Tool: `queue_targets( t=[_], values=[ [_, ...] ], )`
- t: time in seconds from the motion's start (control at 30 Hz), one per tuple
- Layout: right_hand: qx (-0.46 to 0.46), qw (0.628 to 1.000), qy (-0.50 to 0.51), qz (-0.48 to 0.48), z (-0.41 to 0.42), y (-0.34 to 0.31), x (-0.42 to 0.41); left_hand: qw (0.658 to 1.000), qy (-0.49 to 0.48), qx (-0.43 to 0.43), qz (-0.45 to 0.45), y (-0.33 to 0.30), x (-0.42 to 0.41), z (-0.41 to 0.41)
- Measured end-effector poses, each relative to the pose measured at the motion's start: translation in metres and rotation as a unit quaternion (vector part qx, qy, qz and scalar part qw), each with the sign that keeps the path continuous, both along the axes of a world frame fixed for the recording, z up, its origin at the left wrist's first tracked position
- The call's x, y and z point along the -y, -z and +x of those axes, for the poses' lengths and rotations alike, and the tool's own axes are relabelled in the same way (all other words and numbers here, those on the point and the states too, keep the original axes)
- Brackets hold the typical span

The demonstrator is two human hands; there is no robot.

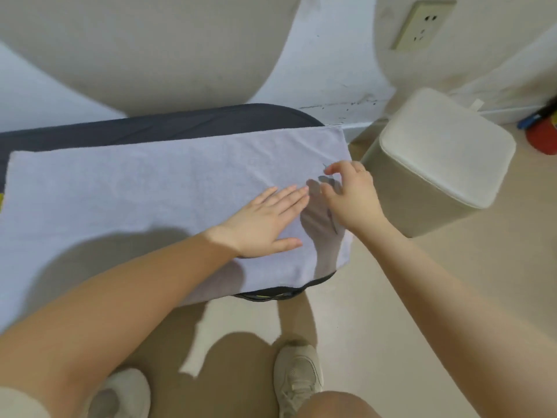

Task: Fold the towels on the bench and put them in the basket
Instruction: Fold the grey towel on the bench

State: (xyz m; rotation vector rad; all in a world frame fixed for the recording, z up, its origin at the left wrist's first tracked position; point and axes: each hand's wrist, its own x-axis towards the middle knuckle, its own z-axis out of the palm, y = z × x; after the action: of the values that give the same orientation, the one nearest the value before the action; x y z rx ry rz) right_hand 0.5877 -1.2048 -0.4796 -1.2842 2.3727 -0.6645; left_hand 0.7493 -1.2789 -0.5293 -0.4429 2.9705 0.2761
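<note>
**Towel spread flat on the desk, both hands at its right end**

We see a pale lavender towel [144, 200] lying spread along the dark padded desk [168, 122], covering most of its top; a strip of the dark surface shows along the far edge, and a little of the desk's rim shows below the towel's near right corner. The towel's right end reaches the rounded end of the desk.

Our left hand [265, 221] lies flat on the towel near its right end, fingers straight and together, palm down, thumb pointing right: a wide, pressing grip that holds nothing. Our right hand [351, 197] is just beside it at the towel's right edge, fingers loosely curled above the cloth. Whether its fingertips pinch the fabric we cannot tell.

To the right of the desk, on the floor, stands a beige container with a white padded top [443, 146], apart from the towel. A wall socket [422, 24] sits on the wall above it. Below, two light shoes [297, 378] stand on the floor.
</note>
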Motion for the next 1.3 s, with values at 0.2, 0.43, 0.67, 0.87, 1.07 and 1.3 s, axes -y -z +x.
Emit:
queue_targets(
  t=[0.2,0.43,0.67,0.87,1.07,1.3],
  values=[
    [0.221,0.955,-0.190,-0.056,0.106,0.013,0.092,0.978,-0.205,0.018,-0.018,-0.015,0.031,0.100],
    [0.210,0.916,-0.343,0.005,0.203,0.023,0.138,0.840,-0.540,-0.040,0.032,-0.026,0.012,0.233],
    [0.080,0.880,-0.468,-0.012,0.285,0.018,0.169,0.680,-0.732,-0.033,-0.034,-0.020,0.002,0.307],
    [-0.040,0.826,-0.560,-0.045,0.358,0.027,0.183,0.669,-0.737,-0.086,0.040,-0.006,0.003,0.332],
    [-0.152,0.808,-0.570,-0.020,0.377,0.035,0.200,0.701,-0.708,-0.075,0.046,-0.007,0.006,0.337],
    [-0.345,0.724,-0.598,0.023,0.375,0.020,0.218,0.720,-0.692,-0.016,0.053,-0.005,0.005,0.336]
  ],
)
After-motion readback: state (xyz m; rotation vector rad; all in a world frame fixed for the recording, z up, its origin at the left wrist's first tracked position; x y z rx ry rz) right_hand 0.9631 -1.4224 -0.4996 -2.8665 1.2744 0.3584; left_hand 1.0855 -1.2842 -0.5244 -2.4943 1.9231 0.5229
